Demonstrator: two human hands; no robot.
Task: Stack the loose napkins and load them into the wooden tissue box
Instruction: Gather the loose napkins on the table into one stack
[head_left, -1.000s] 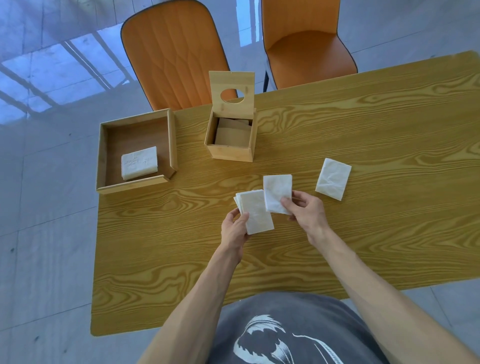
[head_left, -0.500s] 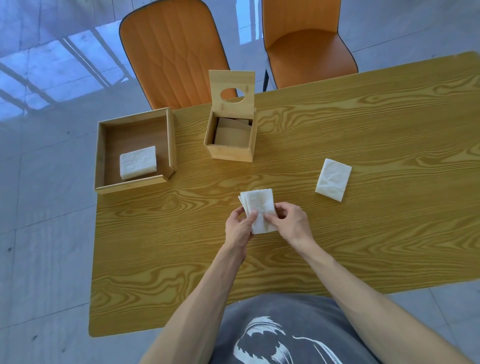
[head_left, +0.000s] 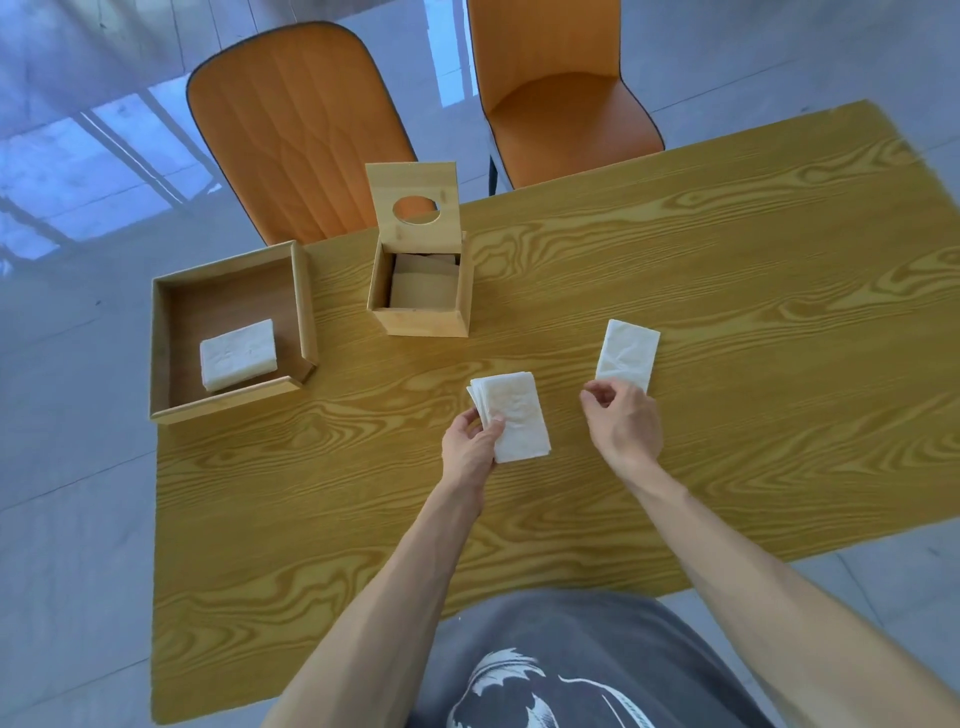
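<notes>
My left hand (head_left: 471, 451) grips a small stack of white napkins (head_left: 514, 415) by its lower left corner, just above the table. My right hand (head_left: 623, 423) hovers to the right of the stack with fingers loosely curled and nothing in it. Its fingertips are close to the near edge of a single loose napkin (head_left: 627, 353) lying flat on the table. The wooden tissue box (head_left: 422, 291) stands behind the stack, its lid with a round hole tipped up and open, brownish paper showing inside.
A shallow wooden tray (head_left: 228, 332) at the table's (head_left: 727, 291) left edge holds a block of white napkins (head_left: 239, 354). Two orange chairs (head_left: 296, 130) stand behind the table's far edge. The floor drops away beyond the left edge.
The napkin my right hand held was laid onto the stack. My right hand then let go and moved right toward the loose napkin, leaving the stack in my left hand.
</notes>
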